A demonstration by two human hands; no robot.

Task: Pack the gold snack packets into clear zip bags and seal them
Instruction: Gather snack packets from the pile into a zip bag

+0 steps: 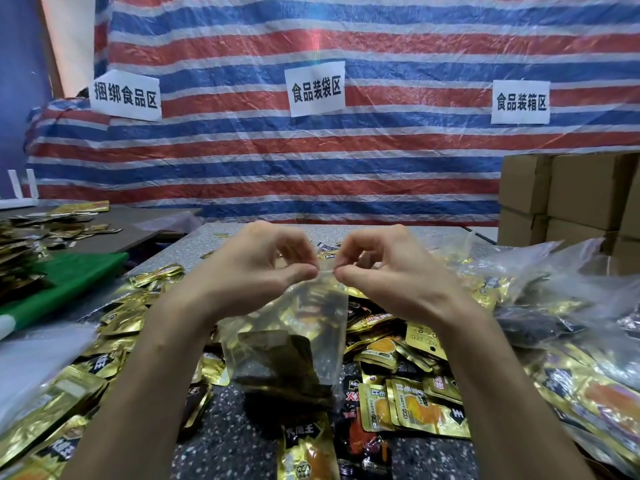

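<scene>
Room: I see bare speckled grey tabletop (228, 431) only in a near patch between my forearms. Loose gold foil snack packets (415, 410) crowd its left and right.
Edges: Brown cardboard boxes (571, 195) are stacked far right, and a green cloth (69, 282) lies at left.
Left hand (256, 271): Thumb and forefinger pinch the top strip of the clear plastic zip bag (287, 344).
Right hand (391, 271): It pinches the same strip, just beside the left.
Bag: It hangs at centre over the pile with packets inside. I cannot tell whether it is sealed.
</scene>
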